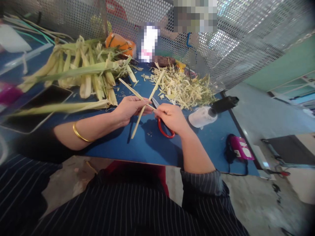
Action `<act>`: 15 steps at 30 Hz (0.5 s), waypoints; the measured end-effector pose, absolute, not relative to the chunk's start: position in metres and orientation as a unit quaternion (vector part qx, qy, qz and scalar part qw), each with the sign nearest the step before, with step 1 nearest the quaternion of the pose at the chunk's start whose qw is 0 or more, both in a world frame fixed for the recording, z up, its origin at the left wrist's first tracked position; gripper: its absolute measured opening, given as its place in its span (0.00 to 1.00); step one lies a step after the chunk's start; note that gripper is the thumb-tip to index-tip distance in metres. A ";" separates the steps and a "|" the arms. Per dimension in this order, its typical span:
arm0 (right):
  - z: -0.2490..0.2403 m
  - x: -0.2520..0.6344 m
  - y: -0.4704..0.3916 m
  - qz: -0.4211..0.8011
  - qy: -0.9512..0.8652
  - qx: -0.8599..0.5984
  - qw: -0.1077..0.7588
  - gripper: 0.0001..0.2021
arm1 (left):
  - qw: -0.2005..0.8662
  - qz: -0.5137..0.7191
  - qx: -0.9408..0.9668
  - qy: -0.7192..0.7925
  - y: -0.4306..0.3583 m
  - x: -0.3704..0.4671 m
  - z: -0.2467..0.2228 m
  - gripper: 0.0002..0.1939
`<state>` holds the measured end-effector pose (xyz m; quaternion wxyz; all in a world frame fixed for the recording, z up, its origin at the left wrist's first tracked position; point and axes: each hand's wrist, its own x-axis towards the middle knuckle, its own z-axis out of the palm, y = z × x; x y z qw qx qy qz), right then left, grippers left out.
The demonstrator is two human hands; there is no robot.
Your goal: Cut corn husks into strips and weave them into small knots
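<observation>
My left hand [133,109], with a gold bangle on its wrist, pinches two narrow pale strips of plant husk [161,82] where they cross. One strip slants from upper right down toward the table's front edge. The other strip [129,88] runs from upper left toward my right hand [169,116]. The fingertips of my right hand are closed on that strip's lower end. Red-handled scissors [166,132] show partly under my right hand, blades pointing away; whether they touch the palm I cannot tell.
Bundled husk stalks [86,70] lie at the back left, with a single long stalk [64,107] in front. A heap of husk scraps [182,85] sits back right, beside a white thread cone [200,116]. Perforated metal sheet [147,13] stands behind the blue table [152,150]. A magenta box [241,148] lies right.
</observation>
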<state>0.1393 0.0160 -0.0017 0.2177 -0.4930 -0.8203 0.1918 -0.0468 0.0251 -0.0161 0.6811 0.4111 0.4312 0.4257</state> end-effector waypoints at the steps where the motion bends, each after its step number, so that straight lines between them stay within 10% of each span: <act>1: -0.003 0.139 0.017 0.168 -0.817 -0.501 0.229 0.14 | 0.685 0.423 0.411 0.428 0.026 -0.048 -0.015 0.11; 15: -0.003 0.145 0.019 -0.150 -0.831 -0.486 0.224 0.13 | 0.692 0.399 0.428 0.423 0.033 -0.055 -0.011 0.17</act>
